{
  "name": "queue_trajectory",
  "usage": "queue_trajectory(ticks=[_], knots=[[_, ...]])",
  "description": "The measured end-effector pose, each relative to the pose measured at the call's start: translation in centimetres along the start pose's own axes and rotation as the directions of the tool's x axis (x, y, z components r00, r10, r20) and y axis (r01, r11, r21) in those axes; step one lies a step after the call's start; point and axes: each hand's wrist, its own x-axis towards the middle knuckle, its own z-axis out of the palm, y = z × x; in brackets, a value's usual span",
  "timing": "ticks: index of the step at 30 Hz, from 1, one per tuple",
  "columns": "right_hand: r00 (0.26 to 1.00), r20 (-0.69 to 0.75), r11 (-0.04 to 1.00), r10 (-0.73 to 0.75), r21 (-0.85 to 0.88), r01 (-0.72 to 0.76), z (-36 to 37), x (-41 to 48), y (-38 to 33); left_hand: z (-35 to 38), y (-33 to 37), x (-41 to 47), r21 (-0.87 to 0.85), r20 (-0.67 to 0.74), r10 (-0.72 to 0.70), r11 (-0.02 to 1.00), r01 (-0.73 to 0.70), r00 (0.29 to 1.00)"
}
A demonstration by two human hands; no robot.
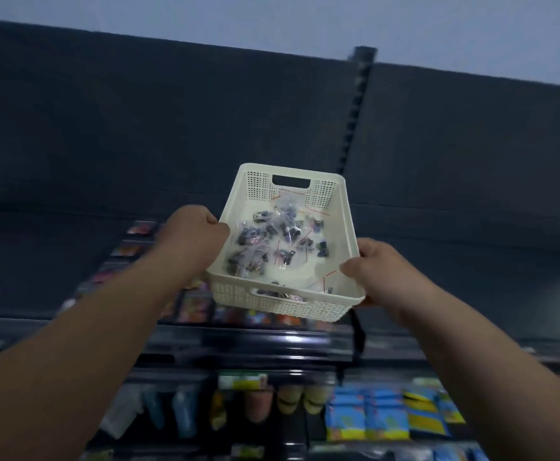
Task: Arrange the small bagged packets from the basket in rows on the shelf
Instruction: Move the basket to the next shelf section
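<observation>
Basket [288, 306], hands [192, 234] [378, 264] gripping its sides (outstretched)

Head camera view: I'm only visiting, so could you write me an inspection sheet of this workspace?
Surface: dark shop shelf; blurred colourful flat packs lie in rows on its left part.
Job's things: cream perforated plastic basket, held over the shelf; small clear bagged packets with dark contents lie loose inside it.
Clutter: nothing seen.
Grippers: left hand and right hand each grip a long side of the basket, fingers curled on its rim.
Cables: nothing seen.
Surroundings: dark back panel, slotted upright, pale wall above; blurred goods on the shelf below.
</observation>
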Motion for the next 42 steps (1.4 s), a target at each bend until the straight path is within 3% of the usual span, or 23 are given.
queue_trajectory(ticks=[10,16,19,25,31,42], knots=[[0.961,-0.267,0.997,0.078,0.007,-0.079,-16.7,-2.3,8.4,14.5,12.1,-3.9,-0.064,0.225,0.195,0.981,-0.185,0.955],[0.912,-0.385,0.988,0.141,0.003,-0.152,-23.3,-0.6,11.5,22.5,17.0,-2.4,-0.171,0.366,0.213,0.972,-0.159,0.906],[0.885,-0.433,0.982,0.169,-0.007,-0.191,-26.3,0.2,12.6,26.0,19.3,-1.9,-0.212,0.496,0.203,0.971,-0.109,0.844],[0.823,-0.526,0.963,0.215,-0.026,-0.268,-33.0,1.8,15.1,32.6,24.6,-2.0,-0.272,0.735,0.168,0.96,0.059,0.657],[0.816,-0.518,0.941,0.257,-0.056,-0.333,-40.2,5.7,19.7,38.9,29.6,-2.8,-0.22,0.779,0.115,0.971,0.097,0.617],[0.917,-0.342,0.914,0.204,-0.269,-0.304,-55.6,13.5,26.1,50.9,37.0,-5.8,-0.111,0.762,0.021,0.989,0.099,0.647]])
